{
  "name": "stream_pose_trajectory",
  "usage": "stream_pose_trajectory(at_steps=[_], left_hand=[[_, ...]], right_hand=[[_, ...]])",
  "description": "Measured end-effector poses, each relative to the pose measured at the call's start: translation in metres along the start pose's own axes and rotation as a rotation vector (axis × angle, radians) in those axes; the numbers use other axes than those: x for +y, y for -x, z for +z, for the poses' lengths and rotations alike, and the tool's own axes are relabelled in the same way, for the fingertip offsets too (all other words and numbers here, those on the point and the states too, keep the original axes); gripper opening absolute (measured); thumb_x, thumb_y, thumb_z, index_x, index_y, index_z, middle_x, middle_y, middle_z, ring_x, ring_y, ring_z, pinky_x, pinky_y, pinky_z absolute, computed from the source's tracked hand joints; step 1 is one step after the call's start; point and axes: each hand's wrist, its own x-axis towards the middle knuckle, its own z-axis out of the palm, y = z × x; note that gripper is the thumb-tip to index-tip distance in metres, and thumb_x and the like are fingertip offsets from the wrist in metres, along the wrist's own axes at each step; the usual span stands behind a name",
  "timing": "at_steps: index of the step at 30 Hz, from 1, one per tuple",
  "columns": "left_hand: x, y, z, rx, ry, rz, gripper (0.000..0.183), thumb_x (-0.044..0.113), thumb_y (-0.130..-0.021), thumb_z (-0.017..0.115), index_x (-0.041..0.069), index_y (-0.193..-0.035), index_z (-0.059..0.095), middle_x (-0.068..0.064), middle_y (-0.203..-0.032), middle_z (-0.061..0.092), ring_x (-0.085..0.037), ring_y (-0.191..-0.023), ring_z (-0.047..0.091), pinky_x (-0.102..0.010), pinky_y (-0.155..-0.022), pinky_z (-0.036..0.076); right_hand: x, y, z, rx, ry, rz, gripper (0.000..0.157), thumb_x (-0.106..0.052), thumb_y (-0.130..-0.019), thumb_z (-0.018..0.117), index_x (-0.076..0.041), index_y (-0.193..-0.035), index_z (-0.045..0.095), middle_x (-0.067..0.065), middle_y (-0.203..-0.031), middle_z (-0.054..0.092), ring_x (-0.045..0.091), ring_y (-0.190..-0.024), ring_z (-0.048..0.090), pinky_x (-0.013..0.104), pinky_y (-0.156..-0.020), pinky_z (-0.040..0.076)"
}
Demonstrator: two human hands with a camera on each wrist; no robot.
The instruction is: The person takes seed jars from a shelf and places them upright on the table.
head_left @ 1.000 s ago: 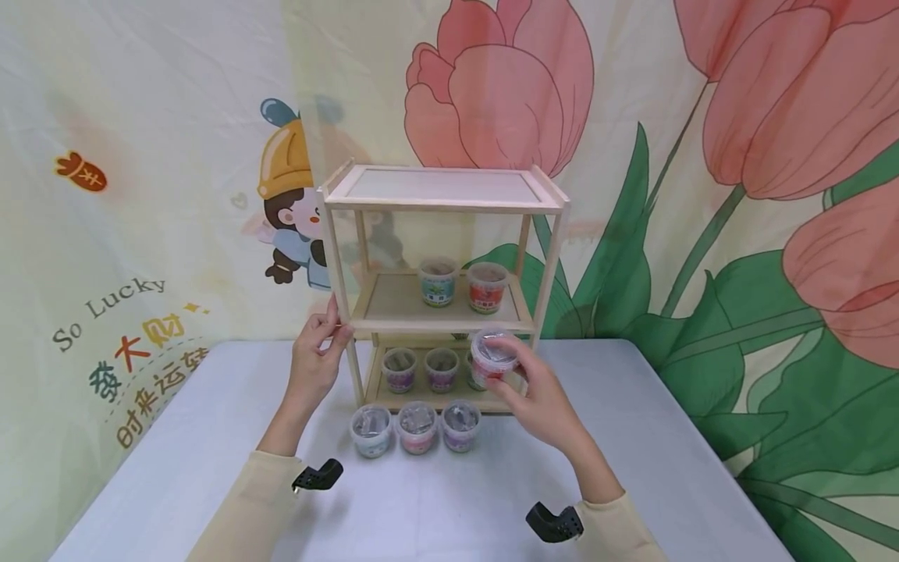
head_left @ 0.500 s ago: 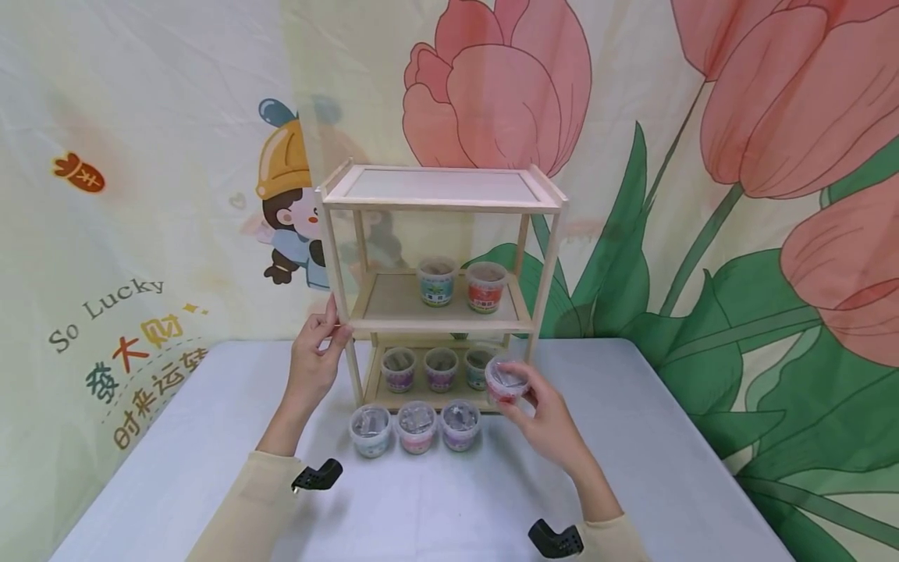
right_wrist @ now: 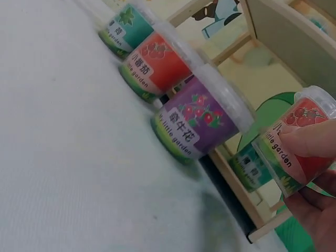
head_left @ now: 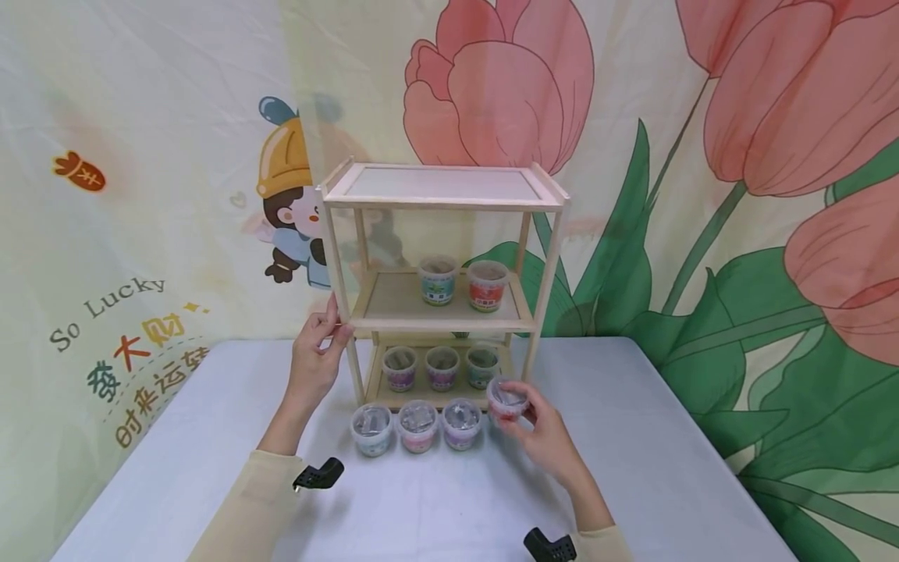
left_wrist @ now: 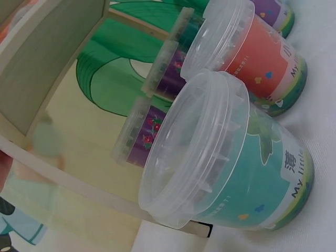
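Observation:
My right hand holds a small lidded plastic cup with a red tomato label, thumb on its side. The cup is in front of the bottom right of a wooden shelf rack, above the table. My left hand grips the rack's left front post near the middle shelf. Three lidded cups stand in a row before the rack: teal, red and purple. The bottom shelf bears two purple-labelled cups and a teal one.
On the middle shelf, toward the right, stand a teal-labelled cup and a red-labelled cup. The top shelf is a white-looking panel. A white cloth covers the table, and a printed curtain hangs behind.
My right hand has lowered the red cup from in front of the middle shelf's edge toward the table, to the right of the row. The left hand stays on the post.

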Motion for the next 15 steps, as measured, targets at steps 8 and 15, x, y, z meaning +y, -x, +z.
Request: stream_pose_trajectory(at_steps=[8,15], left_hand=[[0.001,-0.001,0.001,0.008,-0.001,0.025,0.060,-0.012,-0.097,0.067,-0.006,-0.153,0.047,-0.027,-0.105,0.059,0.009,-0.095,0.055,-0.003,-0.086,0.044],[0.001,-0.001,0.000,0.002,-0.014,0.007,0.060,-0.011,-0.098,0.067,-0.005,-0.154,0.046,-0.025,-0.104,0.059,0.010,-0.095,0.053,-0.003,-0.086,0.043]], right_hand=[[0.013,0.003,0.004,-0.006,-0.023,0.057,0.061,0.008,-0.091,0.078,-0.023,-0.141,0.061,0.011,-0.148,0.058,0.034,-0.141,0.054,0.050,-0.118,0.045],[0.024,0.003,0.012,-0.014,-0.013,0.099,0.060,0.007,-0.091,0.078,-0.025,-0.138,0.062,0.009,-0.147,0.060,0.034,-0.140,0.055,0.053,-0.118,0.045]])
